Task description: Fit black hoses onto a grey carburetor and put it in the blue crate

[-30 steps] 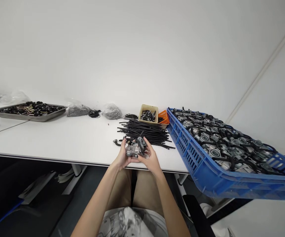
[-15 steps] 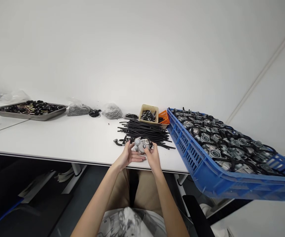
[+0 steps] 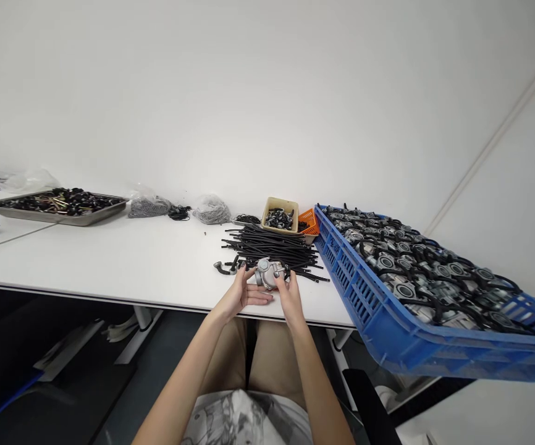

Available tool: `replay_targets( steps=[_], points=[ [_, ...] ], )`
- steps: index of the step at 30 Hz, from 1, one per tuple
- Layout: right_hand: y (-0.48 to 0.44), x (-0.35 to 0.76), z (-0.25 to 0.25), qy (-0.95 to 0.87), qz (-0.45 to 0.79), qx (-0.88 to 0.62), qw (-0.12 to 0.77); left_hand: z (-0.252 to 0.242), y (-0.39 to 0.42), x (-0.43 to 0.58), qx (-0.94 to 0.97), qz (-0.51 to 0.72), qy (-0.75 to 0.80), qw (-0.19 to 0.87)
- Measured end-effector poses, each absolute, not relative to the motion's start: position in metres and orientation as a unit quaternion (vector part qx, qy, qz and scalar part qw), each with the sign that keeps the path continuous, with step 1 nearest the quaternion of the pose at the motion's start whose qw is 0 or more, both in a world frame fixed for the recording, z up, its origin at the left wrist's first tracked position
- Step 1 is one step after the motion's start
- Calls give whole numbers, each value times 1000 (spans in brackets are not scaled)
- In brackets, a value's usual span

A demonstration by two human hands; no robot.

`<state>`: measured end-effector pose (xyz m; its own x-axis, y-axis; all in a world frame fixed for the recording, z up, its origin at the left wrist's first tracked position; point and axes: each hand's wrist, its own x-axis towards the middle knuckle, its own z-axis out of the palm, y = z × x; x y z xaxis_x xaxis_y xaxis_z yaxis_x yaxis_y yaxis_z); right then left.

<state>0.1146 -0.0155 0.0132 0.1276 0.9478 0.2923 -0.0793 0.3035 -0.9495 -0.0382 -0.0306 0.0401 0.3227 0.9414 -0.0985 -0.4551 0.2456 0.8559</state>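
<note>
A big white table [image 3: 110, 266] holds a blue crate [image 3: 388, 327] full of metal parts, just right of a pile of black tubes [image 3: 277, 247]. In front of the pile, at the table's near edge, both hands grip one small metal part [image 3: 267, 272]. The left hand [image 3: 242, 293] cups it from the side and the right hand [image 3: 290, 296] pinches it.

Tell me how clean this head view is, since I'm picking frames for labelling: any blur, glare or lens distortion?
Head view: lighting is even and soft, with only faint shadows on the white table; the metal part between the left hand and right hand looks sharp, no motion blur; wide-angle distortion bends the table edge and stretches the blue crate at the right; no strong glare.
</note>
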Motion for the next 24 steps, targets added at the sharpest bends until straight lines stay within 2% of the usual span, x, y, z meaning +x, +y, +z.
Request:
replay_targets(
  steps=[24],
  points=[
    [-27, 114, 20, -632, 461, -286, 554, 44, -33, -37, 358, 542, 309, 695]
  ],
)
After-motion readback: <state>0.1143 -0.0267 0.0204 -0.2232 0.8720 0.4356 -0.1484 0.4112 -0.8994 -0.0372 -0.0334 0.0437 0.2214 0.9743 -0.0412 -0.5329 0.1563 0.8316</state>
